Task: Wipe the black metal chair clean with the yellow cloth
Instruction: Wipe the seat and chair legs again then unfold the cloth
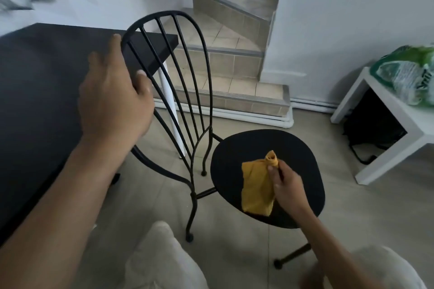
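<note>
Left hand [112, 98] grips metal chair [267, 145], right hand [287, 189] cloth [256, 190].

You get no readable text here. The only candidate is the green-and-white plastic bag [408, 77] on the white worktop [385, 112] at the right edge of the frame. Its dark lettering is cut off and too blurred to read.
</note>
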